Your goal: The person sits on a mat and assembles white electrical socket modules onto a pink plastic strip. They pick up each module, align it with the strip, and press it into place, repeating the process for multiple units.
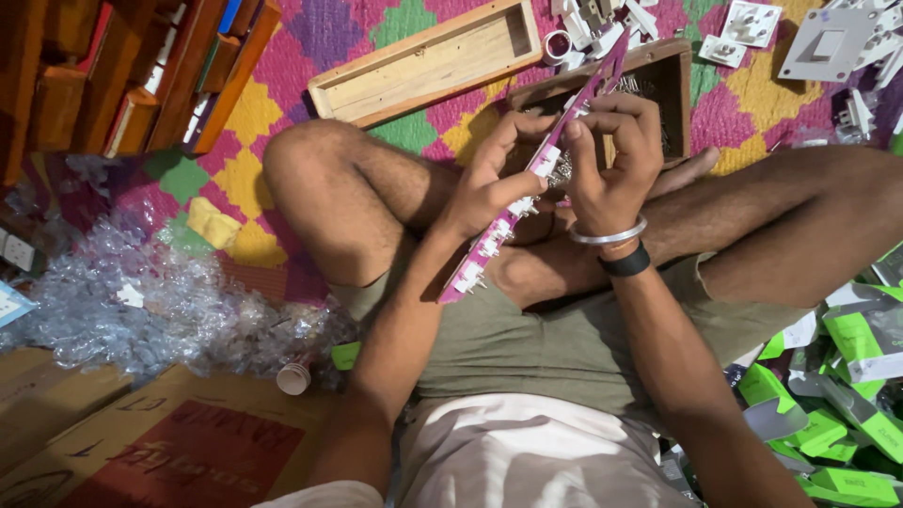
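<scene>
Looking down via head camera: seated cross-legged on a bright patterned mat (282, 75), both hands raised over the lap.

Left hand (494, 179) curled around the lower-middle of a long pink strip (527, 183), fingers pressed onto its edge, thumb against a small white plug part (546, 160) mounted on it. Right hand (611, 160) closed on the same strip from the other side, fingertips (576, 132) pinching near that white part. Silver bangle (609, 235) and black band (625, 263) on the right wrist.

Strip tilted, upper end toward the dark wooden box (658, 80), lower end just above the left knee; row of white parts with metal pins along it.

Behind the hands: open light wooden tray (423, 61) lying on the mat, just beside the dark box. Loose white sockets and plug pieces (828, 47) scattered top right.

Left side: heap of clear plastic wrappers (141, 301), cardboard carton (169, 442) below it, wooden shelf (122, 75) top left. Right side: pile of green-and-white packets (837, 404) near the right leg.
</scene>
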